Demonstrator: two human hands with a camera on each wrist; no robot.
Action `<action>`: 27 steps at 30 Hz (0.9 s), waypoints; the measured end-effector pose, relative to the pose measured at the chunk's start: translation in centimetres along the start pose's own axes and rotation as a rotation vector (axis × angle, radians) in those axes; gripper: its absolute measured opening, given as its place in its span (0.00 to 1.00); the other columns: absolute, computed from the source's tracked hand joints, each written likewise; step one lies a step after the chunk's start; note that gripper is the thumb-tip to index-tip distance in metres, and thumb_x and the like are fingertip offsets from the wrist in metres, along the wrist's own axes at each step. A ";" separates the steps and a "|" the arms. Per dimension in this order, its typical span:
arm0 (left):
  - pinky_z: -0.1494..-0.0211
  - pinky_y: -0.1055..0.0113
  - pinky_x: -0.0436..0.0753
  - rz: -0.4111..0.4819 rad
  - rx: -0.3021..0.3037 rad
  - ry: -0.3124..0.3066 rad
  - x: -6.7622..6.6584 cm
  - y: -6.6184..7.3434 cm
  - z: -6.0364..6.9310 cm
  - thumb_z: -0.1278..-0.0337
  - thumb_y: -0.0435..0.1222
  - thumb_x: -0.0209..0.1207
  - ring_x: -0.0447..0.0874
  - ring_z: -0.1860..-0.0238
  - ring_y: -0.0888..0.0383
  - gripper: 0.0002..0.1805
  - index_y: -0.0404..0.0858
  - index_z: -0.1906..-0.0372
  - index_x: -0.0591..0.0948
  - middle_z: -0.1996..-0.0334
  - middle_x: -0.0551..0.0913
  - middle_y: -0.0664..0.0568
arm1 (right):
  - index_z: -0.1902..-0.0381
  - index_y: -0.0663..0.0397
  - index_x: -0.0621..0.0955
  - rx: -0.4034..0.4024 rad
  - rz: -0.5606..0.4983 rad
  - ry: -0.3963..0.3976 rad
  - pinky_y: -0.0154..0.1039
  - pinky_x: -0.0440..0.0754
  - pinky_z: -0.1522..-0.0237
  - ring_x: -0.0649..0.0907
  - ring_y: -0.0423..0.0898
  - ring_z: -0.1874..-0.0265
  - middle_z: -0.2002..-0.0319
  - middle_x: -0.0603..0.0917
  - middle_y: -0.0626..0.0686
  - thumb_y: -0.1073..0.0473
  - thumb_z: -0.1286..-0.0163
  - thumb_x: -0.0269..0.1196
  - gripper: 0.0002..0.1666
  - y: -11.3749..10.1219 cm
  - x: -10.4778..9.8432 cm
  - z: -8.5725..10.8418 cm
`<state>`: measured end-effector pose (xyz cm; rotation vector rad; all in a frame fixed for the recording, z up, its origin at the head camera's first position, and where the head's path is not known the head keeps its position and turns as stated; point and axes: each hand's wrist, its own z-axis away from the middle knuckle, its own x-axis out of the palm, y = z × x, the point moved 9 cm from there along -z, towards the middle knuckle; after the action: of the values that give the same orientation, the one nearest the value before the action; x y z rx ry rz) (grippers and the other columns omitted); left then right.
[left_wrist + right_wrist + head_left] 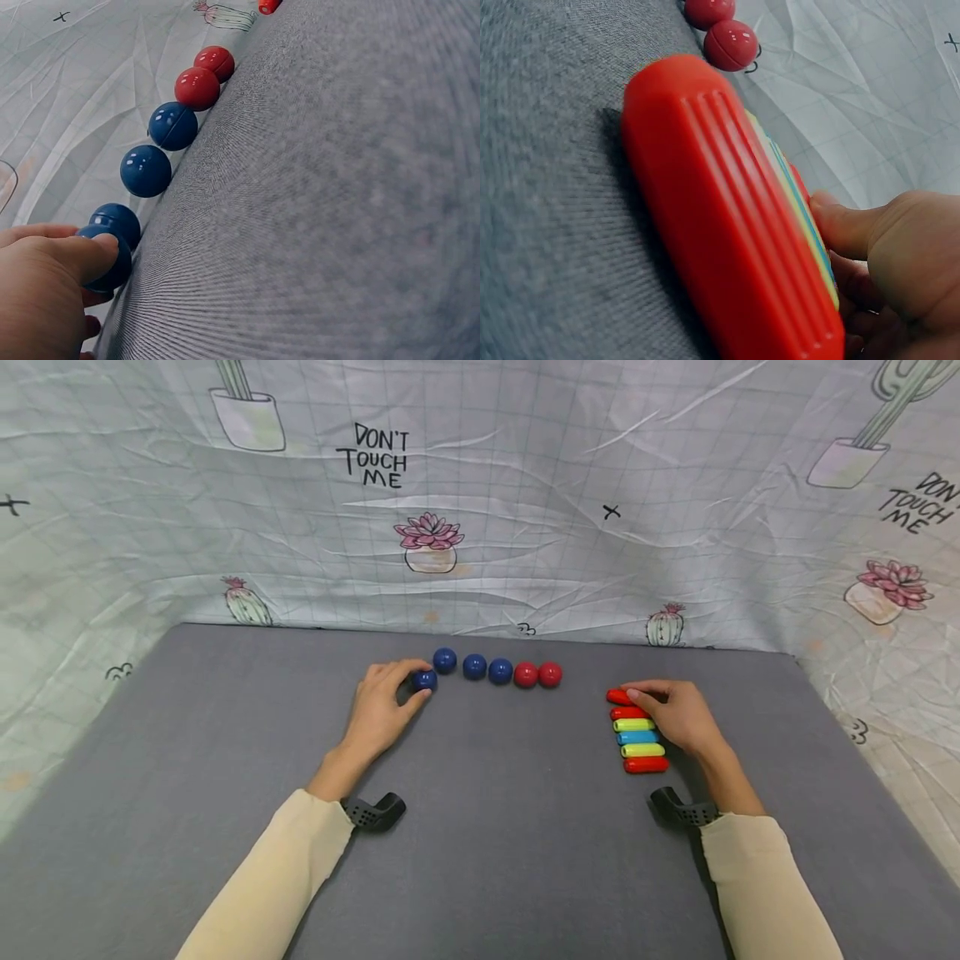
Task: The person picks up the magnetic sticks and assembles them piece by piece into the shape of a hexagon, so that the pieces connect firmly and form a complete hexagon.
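My left hand (pixel 378 706) pinches a glossy blue ball (pixel 424 682) between thumb and fingers, at the left end of a row of balls. Beside it are three more blue balls (pixel 474 667), then two red balls (pixel 538 674). On the right, my right hand (pixel 682 714) pinches a red ribbed rod (pixel 618 697) at the far end of a column of short rods. Below it in that column lie red, yellow (pixel 634 725), blue (pixel 637 738), yellow and red rods. The nearest red rod (pixel 712 210) fills much of the right wrist view and hides most of the pinched one.
The balls and rods lie on a grey cloth-covered table (pixel 495 843). Behind it hangs a pale sheet (pixel 525 552) with plant drawings and lettering. Black wrist mounts (pixel 375 812) sit on both forearms, close above the table.
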<state>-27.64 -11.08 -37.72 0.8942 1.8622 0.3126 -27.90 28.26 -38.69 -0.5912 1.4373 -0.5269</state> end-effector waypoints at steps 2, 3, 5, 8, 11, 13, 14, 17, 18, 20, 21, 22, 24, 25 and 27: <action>0.53 0.48 0.68 -0.011 -0.011 -0.008 0.1 0.0 0.0 0.45 0.38 0.68 0.71 0.52 0.46 0.18 0.44 0.49 0.80 0.50 0.81 0.47 | 0.45 0.57 0.81 0.013 0.003 0.006 0.43 0.72 0.62 0.75 0.53 0.61 0.49 0.80 0.61 0.47 0.27 0.55 0.24 0.1 0.0 0.0; 0.54 0.49 0.67 -0.016 -0.016 -0.010 0.1 0.0 0.0 0.46 0.39 0.68 0.71 0.53 0.46 0.18 0.44 0.49 0.80 0.50 0.81 0.47 | 0.45 0.57 0.81 0.016 0.002 0.010 0.43 0.72 0.63 0.75 0.53 0.62 0.49 0.80 0.61 0.47 0.27 0.55 0.24 0.1 0.0 0.0; 0.55 0.49 0.67 -0.021 -0.019 -0.007 0.0 0.1 0.0 0.47 0.39 0.69 0.71 0.53 0.46 0.19 0.43 0.50 0.79 0.52 0.81 0.46 | 0.44 0.57 0.80 0.018 -0.007 0.018 0.43 0.72 0.64 0.75 0.53 0.63 0.49 0.80 0.62 0.46 0.26 0.54 0.24 0.1 0.0 0.0; 0.57 0.50 0.68 -0.015 -0.015 0.005 -0.1 0.2 -0.1 0.49 0.39 0.70 0.71 0.56 0.46 0.19 0.41 0.51 0.80 0.54 0.82 0.45 | 0.43 0.57 0.80 0.013 -0.021 0.037 0.42 0.71 0.65 0.74 0.53 0.63 0.49 0.79 0.62 0.45 0.25 0.51 0.26 0.0 -0.2 0.0; 0.57 0.51 0.68 0.004 -0.009 0.016 -0.2 0.4 -0.1 0.50 0.38 0.70 0.72 0.58 0.46 0.19 0.39 0.52 0.80 0.56 0.82 0.44 | 0.43 0.57 0.79 -0.001 -0.029 0.087 0.43 0.69 0.65 0.72 0.53 0.61 0.49 0.78 0.62 0.44 0.25 0.49 0.27 -0.3 -0.7 0.1; 0.57 0.52 0.69 0.022 -0.015 0.025 -0.4 0.5 -0.1 0.50 0.38 0.70 0.72 0.60 0.47 0.20 0.38 0.52 0.80 0.57 0.82 0.44 | 0.44 0.56 0.80 -0.016 -0.034 0.131 0.43 0.68 0.64 0.72 0.53 0.60 0.50 0.78 0.61 0.44 0.25 0.49 0.27 -0.8 -1.2 0.2; 0.57 0.53 0.70 0.031 -0.017 0.030 -0.5 0.6 -0.1 0.51 0.37 0.70 0.73 0.60 0.47 0.20 0.37 0.52 0.80 0.58 0.82 0.44 | 0.44 0.56 0.80 -0.025 -0.040 0.151 0.43 0.68 0.63 0.72 0.53 0.59 0.49 0.78 0.61 0.44 0.25 0.49 0.27 -1.1 -1.4 0.3; 0.59 0.56 0.74 0.077 -0.025 0.039 -0.8 1.0 -0.1 0.50 0.37 0.70 0.76 0.62 0.49 0.20 0.36 0.51 0.80 0.61 0.82 0.44 | 0.44 0.55 0.80 -0.060 -0.057 0.194 0.43 0.68 0.62 0.73 0.53 0.58 0.50 0.79 0.60 0.43 0.26 0.50 0.26 -2.5 -1.8 0.6; 0.60 0.57 0.75 0.097 -0.027 0.040 -1.0 1.3 -0.1 0.50 0.37 0.70 0.76 0.63 0.50 0.20 0.36 0.51 0.80 0.61 0.82 0.44 | 0.44 0.54 0.80 -0.071 -0.059 0.202 0.43 0.68 0.62 0.73 0.52 0.58 0.50 0.79 0.60 0.43 0.26 0.50 0.26 -3.1 -1.9 0.7; 0.62 0.59 0.77 0.131 -0.028 0.033 -1.3 1.8 0.1 0.49 0.36 0.70 0.78 0.64 0.51 0.21 0.36 0.50 0.80 0.62 0.81 0.45 | 0.45 0.54 0.81 -0.102 -0.073 0.201 0.41 0.70 0.64 0.75 0.52 0.60 0.52 0.81 0.60 0.44 0.26 0.51 0.25 -4.4 -1.7 1.0; 0.63 0.60 0.78 0.152 -0.032 0.026 -1.4 2.1 0.2 0.49 0.36 0.70 0.79 0.65 0.52 0.21 0.36 0.49 0.80 0.62 0.81 0.45 | 0.45 0.54 0.81 -0.121 -0.079 0.195 0.39 0.72 0.65 0.77 0.52 0.60 0.53 0.81 0.59 0.45 0.26 0.52 0.24 -5.0 -1.5 1.1; 0.64 0.61 0.78 0.167 -0.040 0.017 -1.5 2.3 0.4 0.49 0.36 0.69 0.79 0.65 0.53 0.21 0.36 0.49 0.79 0.62 0.81 0.45 | 0.45 0.53 0.81 -0.136 -0.092 0.184 0.38 0.74 0.66 0.79 0.52 0.61 0.54 0.82 0.58 0.45 0.26 0.52 0.23 -5.6 -1.3 1.2; 0.66 0.62 0.78 0.195 -0.067 -0.006 -1.6 2.7 0.9 0.48 0.36 0.69 0.80 0.67 0.55 0.22 0.36 0.47 0.79 0.62 0.82 0.47 | 0.46 0.53 0.82 -0.180 -0.117 0.158 0.35 0.77 0.68 0.82 0.52 0.63 0.55 0.82 0.57 0.47 0.27 0.53 0.22 -6.8 -0.6 1.3; 0.68 0.64 0.77 0.215 -0.090 -0.024 -1.6 2.8 1.2 0.47 0.36 0.68 0.80 0.69 0.57 0.22 0.36 0.46 0.79 0.63 0.83 0.48 | 0.46 0.53 0.82 -0.204 -0.129 0.143 0.34 0.77 0.69 0.83 0.52 0.64 0.56 0.82 0.56 0.48 0.27 0.54 0.21 -7.5 -0.1 1.4; 0.73 0.68 0.72 0.275 -0.137 -0.064 -1.3 3.0 1.9 0.45 0.37 0.67 0.78 0.75 0.59 0.22 0.37 0.45 0.79 0.66 0.85 0.51 | 0.47 0.52 0.82 -0.247 -0.149 0.119 0.33 0.78 0.69 0.83 0.50 0.65 0.57 0.82 0.54 0.49 0.27 0.55 0.19 -8.7 0.8 1.5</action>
<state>-24.39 -10.25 -36.04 1.0539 1.6383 0.5668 -26.15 21.26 -33.47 -0.8811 1.5920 -0.5110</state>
